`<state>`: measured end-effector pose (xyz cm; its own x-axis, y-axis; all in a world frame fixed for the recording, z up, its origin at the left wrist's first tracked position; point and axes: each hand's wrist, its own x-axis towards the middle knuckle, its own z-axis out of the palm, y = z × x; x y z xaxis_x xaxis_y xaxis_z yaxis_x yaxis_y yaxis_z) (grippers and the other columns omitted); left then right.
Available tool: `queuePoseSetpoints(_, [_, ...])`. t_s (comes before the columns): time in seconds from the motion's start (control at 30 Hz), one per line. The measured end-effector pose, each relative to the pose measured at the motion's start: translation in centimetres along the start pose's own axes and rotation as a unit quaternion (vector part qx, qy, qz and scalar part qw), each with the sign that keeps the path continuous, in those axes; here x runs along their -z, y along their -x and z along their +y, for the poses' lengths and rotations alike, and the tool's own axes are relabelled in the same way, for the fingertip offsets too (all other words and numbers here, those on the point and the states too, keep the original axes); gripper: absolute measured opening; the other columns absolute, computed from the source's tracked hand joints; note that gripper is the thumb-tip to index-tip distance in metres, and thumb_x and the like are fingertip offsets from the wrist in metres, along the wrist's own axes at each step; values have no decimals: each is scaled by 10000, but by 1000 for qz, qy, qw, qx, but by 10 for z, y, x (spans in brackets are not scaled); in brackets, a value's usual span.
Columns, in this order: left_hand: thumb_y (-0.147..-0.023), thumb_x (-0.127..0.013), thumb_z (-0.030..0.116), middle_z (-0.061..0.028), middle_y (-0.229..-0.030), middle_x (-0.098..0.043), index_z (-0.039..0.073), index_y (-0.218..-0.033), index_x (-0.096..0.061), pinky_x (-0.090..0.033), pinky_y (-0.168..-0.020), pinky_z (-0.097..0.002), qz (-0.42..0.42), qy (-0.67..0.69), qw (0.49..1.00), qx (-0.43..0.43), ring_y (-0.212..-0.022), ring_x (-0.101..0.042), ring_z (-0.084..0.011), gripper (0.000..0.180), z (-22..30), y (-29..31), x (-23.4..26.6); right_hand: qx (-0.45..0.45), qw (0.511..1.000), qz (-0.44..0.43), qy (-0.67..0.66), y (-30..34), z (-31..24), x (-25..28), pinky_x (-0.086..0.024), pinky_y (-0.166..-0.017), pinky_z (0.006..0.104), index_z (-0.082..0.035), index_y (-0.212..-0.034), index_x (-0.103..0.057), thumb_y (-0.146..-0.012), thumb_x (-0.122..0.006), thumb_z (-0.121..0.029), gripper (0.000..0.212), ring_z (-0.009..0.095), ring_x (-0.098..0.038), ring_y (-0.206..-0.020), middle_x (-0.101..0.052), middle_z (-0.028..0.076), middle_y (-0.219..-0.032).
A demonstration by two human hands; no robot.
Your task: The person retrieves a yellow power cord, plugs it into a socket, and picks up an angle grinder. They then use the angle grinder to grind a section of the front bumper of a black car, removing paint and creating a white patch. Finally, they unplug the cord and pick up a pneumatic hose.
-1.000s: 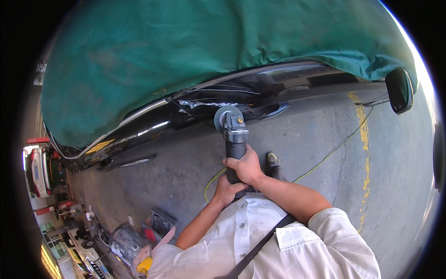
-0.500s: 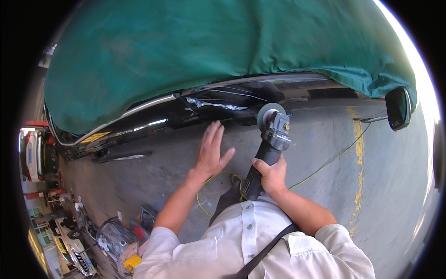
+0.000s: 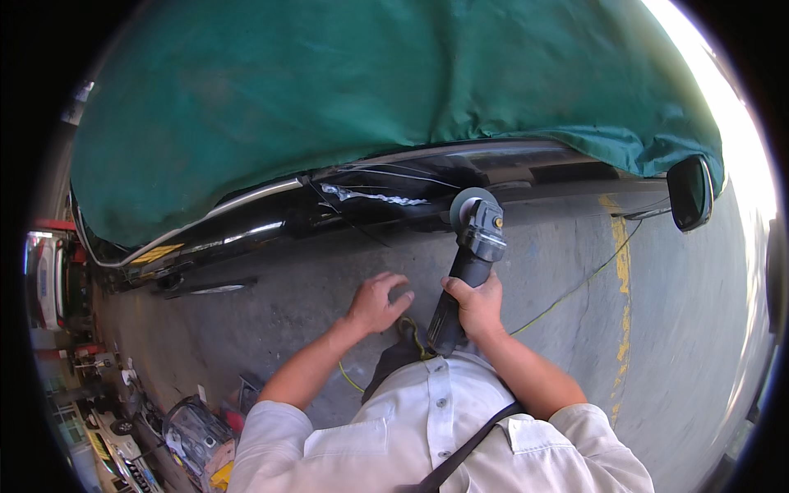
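Note:
My right hand is wrapped round the black body of an angle grinder, its thumb lying across the near side. At the tool's far end a pale round disc faces a black car's side; whether it touches cannot be told. My left hand hangs in the air left of the grinder, holding nothing, with fingers loosely bent and the thumb apart. On the car side above it runs a scraped, silvery dented patch with long scratches.
A green cover drapes over the car. The side mirror juts out at right. A yellow-green cord runs across the grey floor. Other vehicles, including a white one, and clutter stand at far left.
My left hand has drawn back from the car toward my body, its outstretched fingers now bending. The grinder stays in my right hand, shifted slightly left in the picture along with the whole view.

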<state>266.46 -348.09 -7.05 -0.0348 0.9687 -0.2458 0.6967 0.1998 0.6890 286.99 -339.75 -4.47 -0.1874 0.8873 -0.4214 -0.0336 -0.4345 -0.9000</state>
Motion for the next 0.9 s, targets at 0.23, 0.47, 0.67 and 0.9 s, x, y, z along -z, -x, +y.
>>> queuePoseSetpoints(0.23, [-805,-697,126,-119,-1059,-671,-39,-1192,-524,-532,-907,-327,-67,594,794,113,-971,-664,-184,455,46,20,-56,-27,995,-52,86,-12,-5,-27,-532,-700,359,40,-1077,-555,-732,-805,-169,475,205,-622,-761,-645,115,-890])
queuePoseSetpoints(0.47, [-748,-724,98,-77,-968,-676,-15,-1158,-565,-546,-784,-302,34,556,820,133,-862,-671,-166,455,56,22,-51,-16,990,-96,99,-18,-7,-48,-537,-719,363,57,-1083,-559,-733,-805,-173,486,208,-630,-773,-660,129,-897])
queuePoseSetpoints(0.67, [-745,-711,105,-87,-925,-687,-23,-1133,-592,-546,-766,-308,72,523,838,138,-824,-677,-173,426,56,22,-42,-10,981,-133,138,-19,-16,-61,-538,-747,376,62,-1094,-562,-730,-805,-197,508,229,-644,-793,-671,151,-911])
queuePoseSetpoints(0.9, [-754,-701,140,-93,-905,-684,-18,-1068,-614,-539,-750,-315,101,519,836,145,-810,-676,-182,362,57,28,-37,-20,974,-154,165,-18,-27,-71,-537,-775,386,72,-1108,-563,-725,-806,-223,541,270,-666,-811,-678,186,-917])
